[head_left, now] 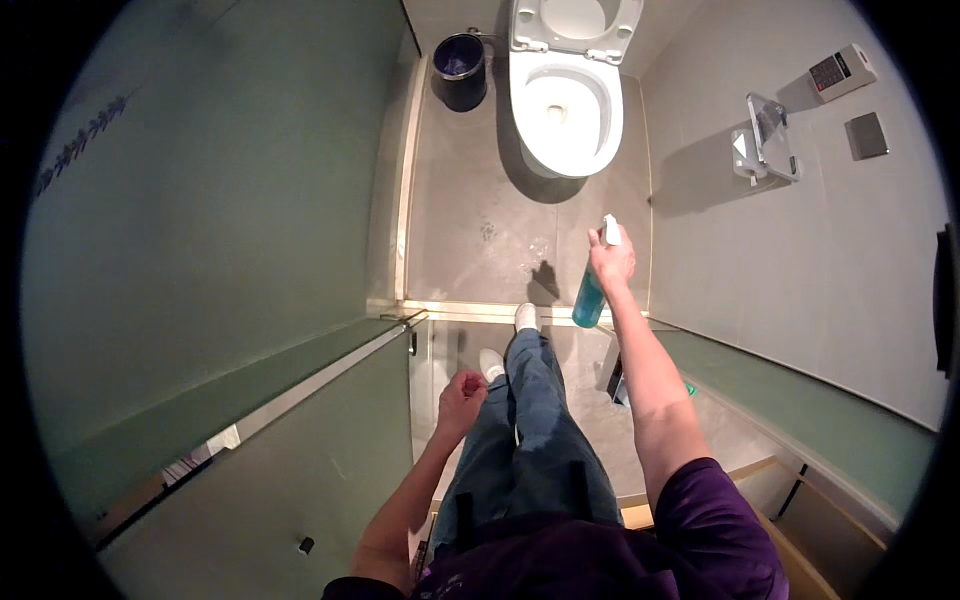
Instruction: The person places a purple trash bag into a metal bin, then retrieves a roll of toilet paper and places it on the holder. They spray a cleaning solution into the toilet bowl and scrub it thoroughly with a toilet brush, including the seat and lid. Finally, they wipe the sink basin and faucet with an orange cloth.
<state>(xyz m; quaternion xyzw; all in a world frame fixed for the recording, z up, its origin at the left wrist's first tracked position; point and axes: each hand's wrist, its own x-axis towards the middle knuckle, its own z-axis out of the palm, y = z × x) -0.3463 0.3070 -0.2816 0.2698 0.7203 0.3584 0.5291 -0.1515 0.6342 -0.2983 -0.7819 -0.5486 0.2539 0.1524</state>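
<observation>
My right hand (614, 262) is wrapped round the neck of a spray bottle (589, 303) with blue-green liquid and a white trigger head. The bottle is held out over the doorway sill, tilted a little, its nozzle end toward the toilet. Beyond it stands a white toilet (566, 130) with its lid and seat raised. My left hand (462, 402) hangs in front of my left thigh with its fingers curled in; whether anything small is inside them is hidden. Wet spots (538, 250) show on the grey floor before the toilet.
A black waste bin (461, 75) stands left of the toilet. On the right wall are a toilet paper holder (770, 140) and a small white box (842, 73). A raised sill (470, 312) crosses the doorway, and a green glass door (300, 480) is at left.
</observation>
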